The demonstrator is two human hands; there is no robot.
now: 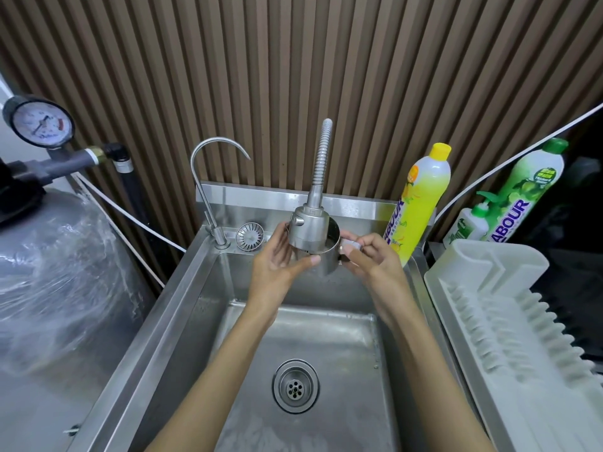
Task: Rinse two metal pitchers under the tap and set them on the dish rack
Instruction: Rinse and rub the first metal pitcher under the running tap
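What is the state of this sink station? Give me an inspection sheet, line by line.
Surface: stainless sink, basin wet, drain uncovered.
Job's things: one metal pitcher held under the spray tap head; second pitcher not seen; white dish rack holds nothing visible.
Clutter: loose strainer on the back ledge; yellow detergent bottle, green detergent bottle, small pump bottle.
Grippers: left hand cups the pitcher's side; right hand grips its handle.
Cables: white tube at left; white cable behind the bottles.
Surroundings: slatted wall, gooseneck tap, pressure gauge, wrapped tank.
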